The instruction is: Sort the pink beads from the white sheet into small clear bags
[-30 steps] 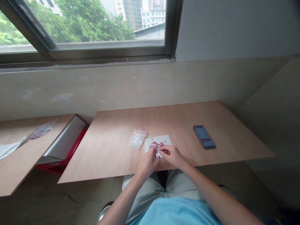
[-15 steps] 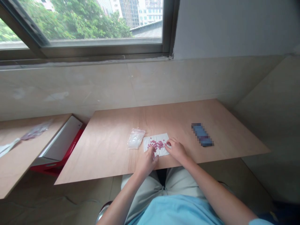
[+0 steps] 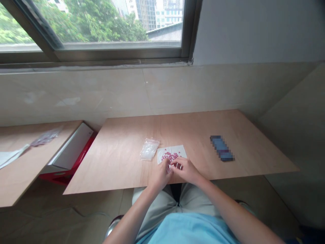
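Under a window (image 3: 101, 23) looking onto trees and tall buildings, a tiled wall (image 3: 76, 91) rises behind a wide wooden board (image 3: 114, 162) where a seated person in a blue shirt (image 3: 188, 230) and pale trousers (image 3: 152, 200) is working. To the left, a lower wooden shelf (image 3: 33, 166) holds a white sheet (image 3: 10, 156) and a small plastic bag (image 3: 47, 136), and a white-and-red box (image 3: 72, 149) stands just beside it. On the board, at the far right, lies a long blue object (image 3: 221, 148), blurred too much to identify. Nearer the person, a clear plastic bag (image 3: 149, 149) lies just beside a white paper (image 3: 177, 150), which carries a loose cluster of small red beads (image 3: 169, 156). Both hands are working together at the near edge of the paper, over the lower edge of the bead cluster. The left hand (image 3: 159, 176) has its fingertips drawn into a narrow pinch, and the right hand (image 3: 185, 170) has its fingers curled in close beside it. Whether either hand holds a bead or something else, I cannot tell.
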A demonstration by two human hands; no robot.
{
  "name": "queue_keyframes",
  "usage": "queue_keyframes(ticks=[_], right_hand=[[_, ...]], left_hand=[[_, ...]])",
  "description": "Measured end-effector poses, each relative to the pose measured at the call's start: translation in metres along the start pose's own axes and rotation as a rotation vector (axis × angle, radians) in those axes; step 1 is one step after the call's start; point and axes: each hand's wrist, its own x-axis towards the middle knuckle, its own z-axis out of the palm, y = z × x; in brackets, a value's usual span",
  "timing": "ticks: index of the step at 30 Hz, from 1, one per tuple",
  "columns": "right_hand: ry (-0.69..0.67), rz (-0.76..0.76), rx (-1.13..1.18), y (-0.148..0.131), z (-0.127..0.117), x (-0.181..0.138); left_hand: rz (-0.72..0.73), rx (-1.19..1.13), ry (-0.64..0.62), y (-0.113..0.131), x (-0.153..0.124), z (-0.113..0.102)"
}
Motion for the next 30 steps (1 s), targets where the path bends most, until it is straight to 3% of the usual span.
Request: queue_keyframes(ticks=[2, 6, 10, 17, 30], right_hand=[[0.021, 0.029, -0.017, 0.007, -0.003, 0.001], [0.194, 0.153, -0.164, 0.039, -0.015, 0.007], [0.177, 0.179, -0.308, 0.057, -0.015, 0.007], [0.186, 0.168, -0.404, 0.058, -0.002, 0.004], [0.223, 0.2, -0.339, 0.054, -0.005, 0.007]], left_hand=[[-0.005, -0.006, 0.001, 0.0, 0.001, -0.001], [-0.014, 0.006, 0.029, -0.002, 0.003, -0.002], [-0.011, 0.021, 0.051, -0.005, 0.006, -0.004], [-0.014, 0.034, 0.086, -0.006, 0.008, -0.015], [0.011, -0.034, 0.067, -0.007, 0.014, -0.023]])
